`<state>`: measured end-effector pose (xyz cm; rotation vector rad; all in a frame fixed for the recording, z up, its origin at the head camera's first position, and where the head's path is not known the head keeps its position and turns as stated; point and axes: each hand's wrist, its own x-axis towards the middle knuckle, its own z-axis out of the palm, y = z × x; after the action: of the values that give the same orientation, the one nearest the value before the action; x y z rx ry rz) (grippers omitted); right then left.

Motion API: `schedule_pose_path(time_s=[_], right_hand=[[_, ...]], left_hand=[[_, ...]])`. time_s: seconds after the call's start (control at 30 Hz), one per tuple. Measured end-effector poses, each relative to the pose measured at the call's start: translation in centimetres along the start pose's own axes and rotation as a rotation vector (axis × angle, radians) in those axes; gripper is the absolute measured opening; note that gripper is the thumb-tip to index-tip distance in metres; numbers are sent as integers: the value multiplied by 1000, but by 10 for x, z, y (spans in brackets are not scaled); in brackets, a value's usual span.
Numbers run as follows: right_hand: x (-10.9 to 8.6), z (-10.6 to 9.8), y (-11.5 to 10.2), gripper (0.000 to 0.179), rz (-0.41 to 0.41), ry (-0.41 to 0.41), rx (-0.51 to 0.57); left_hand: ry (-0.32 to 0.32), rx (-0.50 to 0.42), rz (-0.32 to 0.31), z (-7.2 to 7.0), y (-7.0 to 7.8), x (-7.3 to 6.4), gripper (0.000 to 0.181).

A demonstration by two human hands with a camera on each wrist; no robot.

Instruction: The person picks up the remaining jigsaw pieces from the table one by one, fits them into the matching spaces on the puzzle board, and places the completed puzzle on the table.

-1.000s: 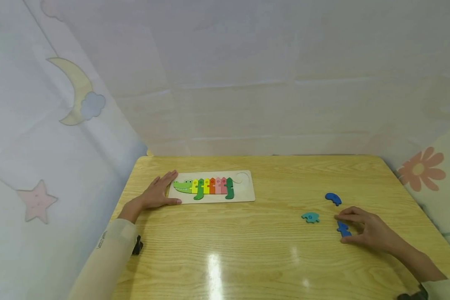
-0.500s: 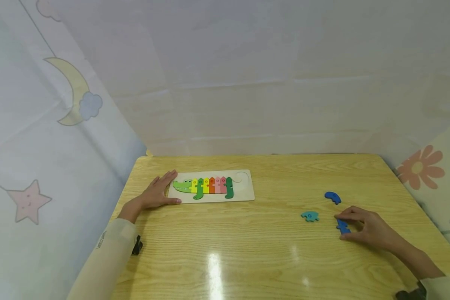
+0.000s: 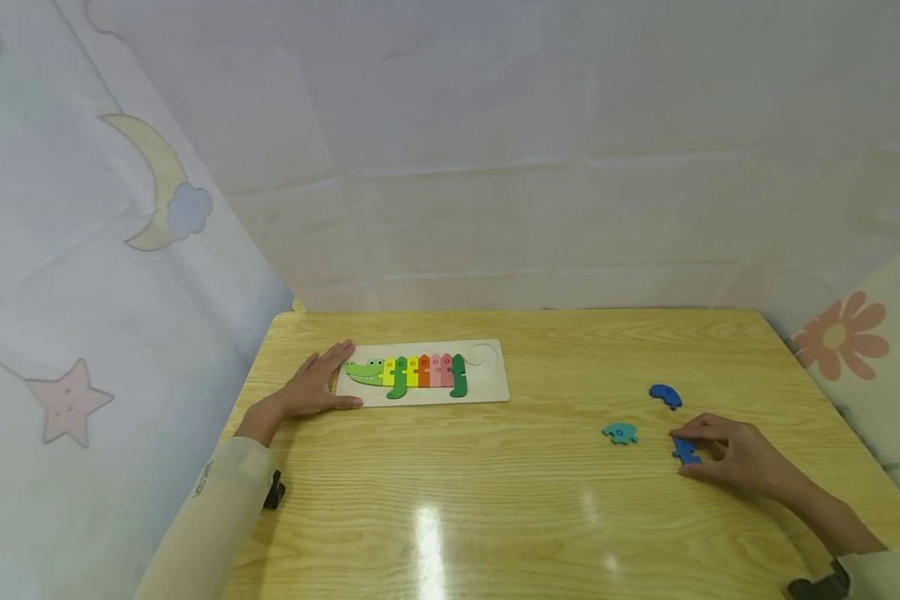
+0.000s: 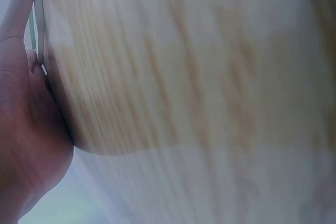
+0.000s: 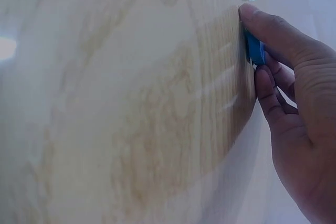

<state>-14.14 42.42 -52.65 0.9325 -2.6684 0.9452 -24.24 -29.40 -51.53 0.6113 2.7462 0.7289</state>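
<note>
In the head view, a wooden crocodile puzzle board (image 3: 420, 402) lies on the left part of the table. A green head and several coloured body pieces sit in it; the curled tail recess at its right end is bare. My left hand (image 3: 311, 388) holds the board's left end, thumb along the near edge and fingers at the far corner. On the right, my right hand (image 3: 742, 458) holds a blue puzzle piece (image 3: 685, 451) between thumb and fingers, low over or on the tabletop. In the right wrist view, the fingers partly hide this blue piece (image 5: 255, 50).
A teal puzzle piece (image 3: 620, 433) lies left of my right hand, and a curved dark-blue piece (image 3: 666, 396) lies beyond it. The wood-grain table (image 3: 495, 483) reaches back to a pale wall sheet (image 3: 540, 225) with printed shapes at its sides.
The right thumb and fingers have drawn slightly closer together around the blue puzzle piece. My left hand and the board have stayed in place; the head view shifts a little.
</note>
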Motion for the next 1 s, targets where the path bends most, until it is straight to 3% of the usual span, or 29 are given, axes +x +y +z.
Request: schedule_pose_path(time_s=[0.3, 0.63, 1.0], right_hand=[[2, 0, -2, 52, -2, -19, -23], [13, -6, -5, 52, -4, 12, -1], [28, -6, -6, 60, -43, 20, 68]], left_hand=[[35, -29, 53, 4, -3, -1, 117], [11, -1, 13, 0, -1, 0, 115], [8, -12, 41, 2, -4, -1, 116]])
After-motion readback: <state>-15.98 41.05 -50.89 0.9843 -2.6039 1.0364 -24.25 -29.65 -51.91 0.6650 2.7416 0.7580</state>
